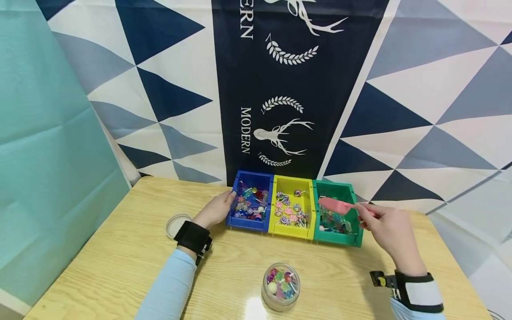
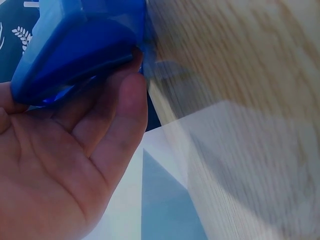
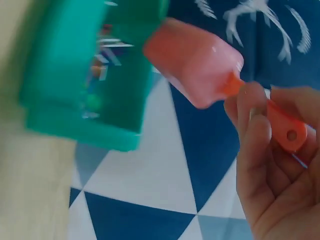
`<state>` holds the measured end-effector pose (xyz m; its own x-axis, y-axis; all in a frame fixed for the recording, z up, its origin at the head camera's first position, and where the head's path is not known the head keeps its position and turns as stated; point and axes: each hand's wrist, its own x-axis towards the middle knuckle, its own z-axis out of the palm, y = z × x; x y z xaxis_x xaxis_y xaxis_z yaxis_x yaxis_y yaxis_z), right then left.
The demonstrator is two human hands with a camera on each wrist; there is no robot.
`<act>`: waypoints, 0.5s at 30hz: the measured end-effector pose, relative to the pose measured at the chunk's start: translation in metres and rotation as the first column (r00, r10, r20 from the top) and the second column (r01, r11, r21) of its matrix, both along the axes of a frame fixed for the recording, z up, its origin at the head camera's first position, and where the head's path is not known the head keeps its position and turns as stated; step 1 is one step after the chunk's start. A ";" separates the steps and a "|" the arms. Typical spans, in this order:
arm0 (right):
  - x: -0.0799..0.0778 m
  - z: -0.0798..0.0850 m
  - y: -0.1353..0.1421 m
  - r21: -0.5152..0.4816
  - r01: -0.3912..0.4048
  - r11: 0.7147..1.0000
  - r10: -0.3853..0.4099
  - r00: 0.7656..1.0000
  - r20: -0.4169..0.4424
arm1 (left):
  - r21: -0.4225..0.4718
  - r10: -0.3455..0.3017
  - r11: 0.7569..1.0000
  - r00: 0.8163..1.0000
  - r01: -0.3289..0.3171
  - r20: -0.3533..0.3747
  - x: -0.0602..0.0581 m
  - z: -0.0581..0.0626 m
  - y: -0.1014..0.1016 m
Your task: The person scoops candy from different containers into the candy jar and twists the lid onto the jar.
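Note:
At the left end of a row of three joined bins, my left hand grips the side of the blue bin, its fingers curled under the edge. My right hand pinches a pink scoop by its handle, holding it above the green bin. In the right wrist view the scoop's rounded back faces the camera, so its inside is hidden. Between those bins sits the yellow bin, holding swirl lollipops. Small colourful candy-like pieces lie in the blue and green bins.
Nearer me on the wooden table stands a clear round jar of mixed candy-like pieces. A round lid lies by my left wrist. Behind the bins rises a patterned cloth; a teal panel borders the left side.

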<state>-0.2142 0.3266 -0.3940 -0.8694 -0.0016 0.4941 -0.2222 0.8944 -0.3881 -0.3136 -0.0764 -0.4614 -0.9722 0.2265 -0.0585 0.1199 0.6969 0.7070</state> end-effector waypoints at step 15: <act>0.029 -0.025 -0.014 0.173 0.006 0.985 -0.062 0.945 0.321 | -0.013 -0.004 1.000 1.000 0.004 -0.004 -0.001 -0.002 -0.001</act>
<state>-0.1848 0.3122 -0.4193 -0.9832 -0.0270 0.1805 -0.0774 0.9574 -0.2784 -0.3146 -0.0770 -0.4636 -0.9715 0.2298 -0.0580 0.1252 0.7055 0.6976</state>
